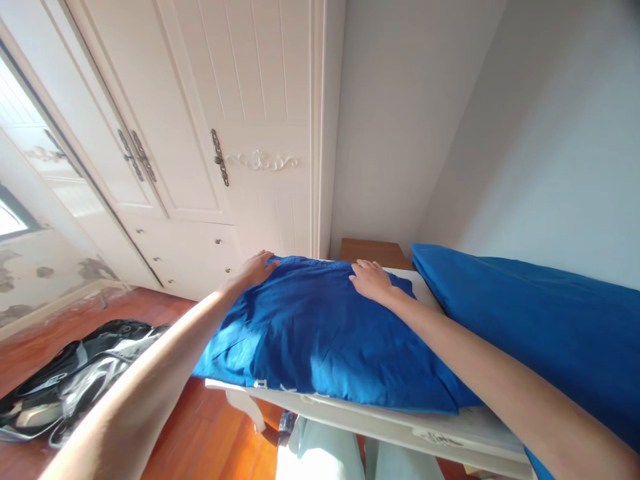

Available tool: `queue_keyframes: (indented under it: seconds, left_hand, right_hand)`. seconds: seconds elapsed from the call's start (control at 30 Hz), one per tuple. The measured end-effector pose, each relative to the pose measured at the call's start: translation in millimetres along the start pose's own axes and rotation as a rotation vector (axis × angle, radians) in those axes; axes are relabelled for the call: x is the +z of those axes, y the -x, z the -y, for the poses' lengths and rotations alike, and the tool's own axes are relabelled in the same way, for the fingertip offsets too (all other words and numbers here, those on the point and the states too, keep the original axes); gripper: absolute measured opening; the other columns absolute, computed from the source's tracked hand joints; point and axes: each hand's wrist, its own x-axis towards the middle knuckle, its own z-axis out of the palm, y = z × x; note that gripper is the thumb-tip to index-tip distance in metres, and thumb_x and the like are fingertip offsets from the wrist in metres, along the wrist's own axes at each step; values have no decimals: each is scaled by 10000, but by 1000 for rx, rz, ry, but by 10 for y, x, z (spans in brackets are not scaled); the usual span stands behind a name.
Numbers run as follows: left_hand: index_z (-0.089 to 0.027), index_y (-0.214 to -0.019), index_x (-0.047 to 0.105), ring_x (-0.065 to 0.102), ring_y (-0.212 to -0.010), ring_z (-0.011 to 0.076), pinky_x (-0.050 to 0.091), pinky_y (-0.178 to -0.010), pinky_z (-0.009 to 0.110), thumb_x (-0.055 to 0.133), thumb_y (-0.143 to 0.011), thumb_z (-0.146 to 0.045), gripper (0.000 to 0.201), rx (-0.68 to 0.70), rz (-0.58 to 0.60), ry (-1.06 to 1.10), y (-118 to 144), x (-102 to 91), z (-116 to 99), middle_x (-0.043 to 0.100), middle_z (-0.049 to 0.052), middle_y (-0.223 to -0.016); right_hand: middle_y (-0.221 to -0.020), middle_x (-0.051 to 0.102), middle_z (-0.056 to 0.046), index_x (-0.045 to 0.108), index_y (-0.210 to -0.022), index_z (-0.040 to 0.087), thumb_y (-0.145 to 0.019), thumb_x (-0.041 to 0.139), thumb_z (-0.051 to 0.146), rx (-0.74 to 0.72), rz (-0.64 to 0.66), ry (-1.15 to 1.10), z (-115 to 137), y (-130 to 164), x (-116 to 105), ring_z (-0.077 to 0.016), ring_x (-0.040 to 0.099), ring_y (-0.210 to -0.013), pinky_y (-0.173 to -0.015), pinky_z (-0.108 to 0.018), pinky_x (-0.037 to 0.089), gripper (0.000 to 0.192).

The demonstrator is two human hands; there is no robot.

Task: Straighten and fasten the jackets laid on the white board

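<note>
A blue pillow [320, 333] lies across a white tabletop [380, 417], overhanging its near edge. The left hand [257, 267] rests at the pillow's far left corner, fingers curled loosely over the edge, touching the fabric; whether it grips is hard to tell. The right hand [371, 280] lies flat and open on the pillow's far side, palm down, holding nothing. Just to the right, a second blue pillow [525, 313] rests against the grey wall [550, 133], its corner close to the right hand. Behind the tabletop stands a small brown nightstand [373, 252]. A white wardrobe [225, 133] with metal handles fills the left. On the wooden floor [200, 440] at the lower left lies a black and grey bag [70, 383], well apart from the tabletop.
</note>
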Motion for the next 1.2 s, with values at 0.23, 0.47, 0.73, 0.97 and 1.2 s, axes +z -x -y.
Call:
queue_keyframes:
  seconds: [0.23,0.47,0.73,0.97,1.2]
  left_hand:
    - [-199,-1518,459,287,-1544,326,187,-1265,605,498,-980,-608,677,-18,97,-15,-125,684,-217,363,155,-1643]
    - [-117,-1559,387,169,-1583,343,115,-1270,601,381,-944,-758,889,-199,140,-25,-95,630,-11,261,216,-1673]
    - [-152,-1508,459,225,-1565,351,117,-1264,645,452,-963,-678,757,-212,86,-5,-106,655,-66,325,194,-1653]
    - [-187,-1460,531,236,-1575,211,243,-1285,381,296,-1018,-570,630,-56,41,55,631,106,69,426,73,-1624]
    - [-223,-1515,483,188,-1584,278,154,-1307,493,363,-919,-688,765,-224,-9,-14,2184,-231,294,350,97,-1653]
  right_hand:
    - [-1664,263,-117,352,-1607,147,-1070,270,559,-123,14,-96,644,-502,356,-264,231,-1561,-1276,-455,197,682]
    - [-1688,182,-85,291,-1637,183,-1045,198,671,-84,116,-133,159,-501,505,-256,158,-1585,-1292,-467,135,773]
    - [-1693,151,-74,204,-1659,166,-1027,145,711,-16,145,-123,-115,-487,500,-240,136,-1590,-1301,-451,122,836]
    - [-1685,186,-89,217,-1656,157,-1040,161,671,-18,138,-88,-113,-472,507,-242,167,-1584,-1296,-452,152,804]
    - [-1658,130,-261,273,-1601,-33,-1055,323,458,-87,-31,-18,529,-217,237,-395,90,-1574,-1265,-603,44,736]
